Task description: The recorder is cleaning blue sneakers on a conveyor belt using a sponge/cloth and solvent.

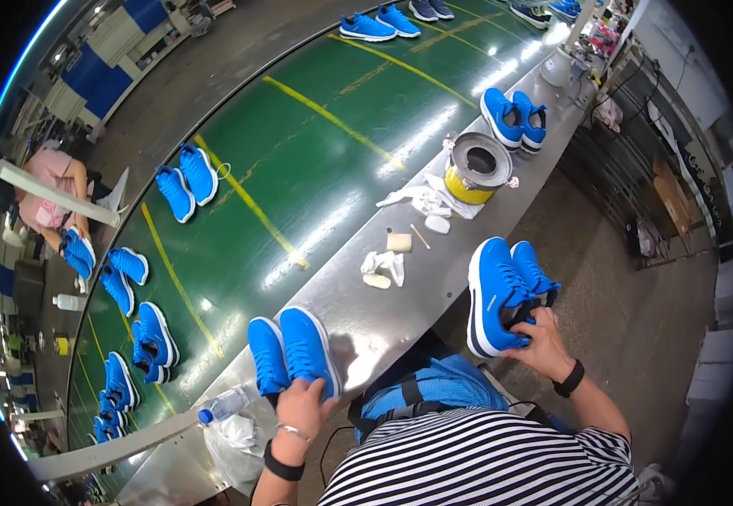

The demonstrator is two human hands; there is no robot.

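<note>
Toes away from the wearer, one blue pair (501, 291) hangs beyond the table (434, 278), clamped at its heel end by the right hand's (544, 344) fingers. The left hand (301, 411), nearer the second pair (303, 350) over the table, covers its heels; grip unclear.

left blue shoes (303, 341): toes away | right blue shoes (496, 282): tilted | both held
</note>
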